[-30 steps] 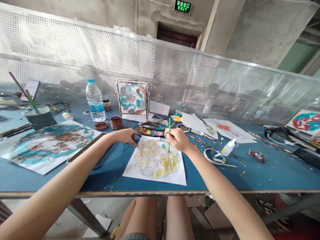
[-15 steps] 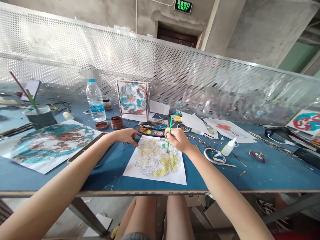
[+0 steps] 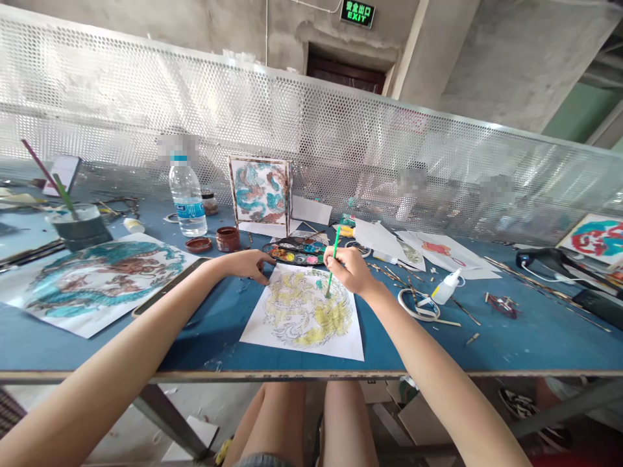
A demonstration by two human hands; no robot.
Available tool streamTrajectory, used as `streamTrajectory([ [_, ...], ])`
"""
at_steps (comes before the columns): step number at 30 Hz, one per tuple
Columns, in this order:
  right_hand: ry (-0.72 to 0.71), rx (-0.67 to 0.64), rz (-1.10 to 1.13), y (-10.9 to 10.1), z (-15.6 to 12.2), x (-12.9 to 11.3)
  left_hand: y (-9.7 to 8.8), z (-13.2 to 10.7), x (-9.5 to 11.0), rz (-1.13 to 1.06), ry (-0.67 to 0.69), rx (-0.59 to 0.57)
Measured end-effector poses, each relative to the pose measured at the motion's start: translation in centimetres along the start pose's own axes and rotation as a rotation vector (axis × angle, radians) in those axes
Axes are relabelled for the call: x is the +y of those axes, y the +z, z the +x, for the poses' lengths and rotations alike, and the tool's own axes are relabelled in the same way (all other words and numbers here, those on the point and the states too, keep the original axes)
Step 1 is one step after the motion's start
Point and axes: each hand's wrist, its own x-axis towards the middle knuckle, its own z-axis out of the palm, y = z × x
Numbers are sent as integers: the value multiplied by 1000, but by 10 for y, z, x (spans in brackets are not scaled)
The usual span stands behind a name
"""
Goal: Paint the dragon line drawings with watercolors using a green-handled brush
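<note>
Right hand (image 3: 348, 267): my fingers are closed round the green brush (image 3: 330, 282), gripping it partway along the handle, which stands nearly upright with a slight lean. Its bristle end is down at the upper right part of my drawing sheet (image 3: 304, 311); whether touching or just above, I cannot tell. The sheet lies flat on the blue table (image 3: 487, 350) straight in front of me and bears a round line drawing, much of it filled in yellow, with a small teal patch just left of the brush tip.

Left hand (image 3: 246, 264): loosely arched, fingers bent and apart from the thumb, nothing gripped that I can see. It rests at the sheet's upper left corner, fingertips beside the paint palette (image 3: 298, 255); contact there unclear.

Around: palette just beyond the sheet, wells showing yellow, pink and blue. Open jar of brown paint (image 3: 227, 240) to its left, brown lid (image 3: 198, 244) beside the jar. Water bottle (image 3: 187, 204) behind the lid, framed painting (image 3: 261, 192) upright to its right. Larger painted sheet (image 3: 107, 279), teal and brown, off to my left. White glue bottle (image 3: 446, 288) to my right, near a pale ring (image 3: 423, 318)
</note>
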Motion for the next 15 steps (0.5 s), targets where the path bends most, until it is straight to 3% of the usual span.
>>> streamTrajectory([
  [7, 19, 79, -105, -1, -1, 6, 0, 0, 0, 1, 15, 2],
  [12, 41, 14, -81, 0, -3, 8, 0, -1, 1, 5, 7, 6],
  [15, 44, 65, -75, -1, -3, 7, 1, 0, 0, 14, 7, 10],
])
